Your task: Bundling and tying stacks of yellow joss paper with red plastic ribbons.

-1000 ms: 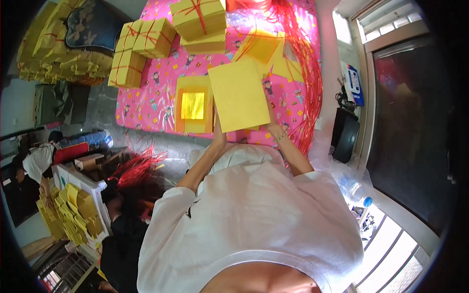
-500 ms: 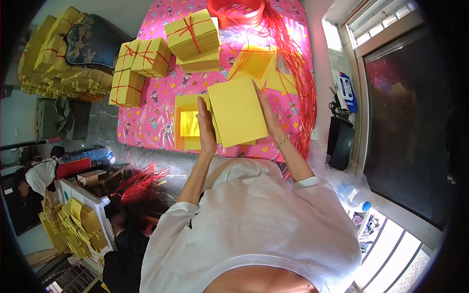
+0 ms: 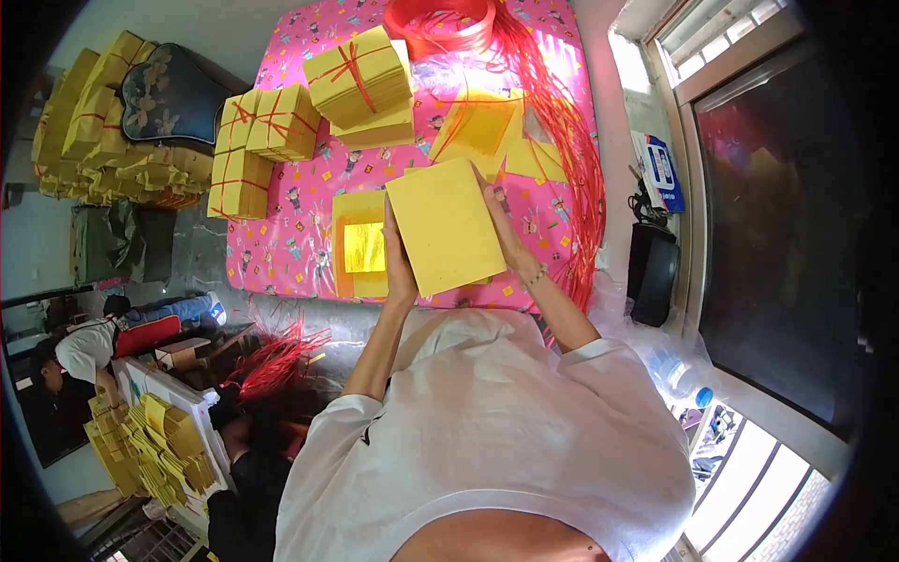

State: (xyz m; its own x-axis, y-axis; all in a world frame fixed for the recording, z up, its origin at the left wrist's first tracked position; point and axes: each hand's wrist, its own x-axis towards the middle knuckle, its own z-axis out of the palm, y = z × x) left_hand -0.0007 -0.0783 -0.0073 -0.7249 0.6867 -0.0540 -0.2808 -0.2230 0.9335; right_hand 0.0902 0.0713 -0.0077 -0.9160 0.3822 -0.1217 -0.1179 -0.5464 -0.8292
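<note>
Between my two hands I hold a thick stack of yellow paper [image 3: 448,228] above the near edge of the pink table. My left hand [image 3: 400,264] presses its left side, fingers partly hidden behind the stack. Against the right side lies my right hand [image 3: 507,234], with a thin bracelet at the wrist. Just left of the stack, on the table, is yellow paper with a shiny gold square [image 3: 363,247]. Farther back, bundles of yellow paper [image 3: 351,80] are tied with red strips, and loose yellow sheets [image 3: 476,124] lie to the right.
A patterned pink cloth [image 3: 309,201] covers the table. Red plastic strips [image 3: 576,178] hang along its right side from a red coil [image 3: 440,26]. A chair [image 3: 173,94] stands among more bundles at left. Another person [image 3: 86,351] works lower left beside yellow paper [image 3: 164,445].
The stack's offset sheets now sit more evenly together. My left hand's fingers have gone from flat against the side to farther behind it. The whole view has shifted slightly.
</note>
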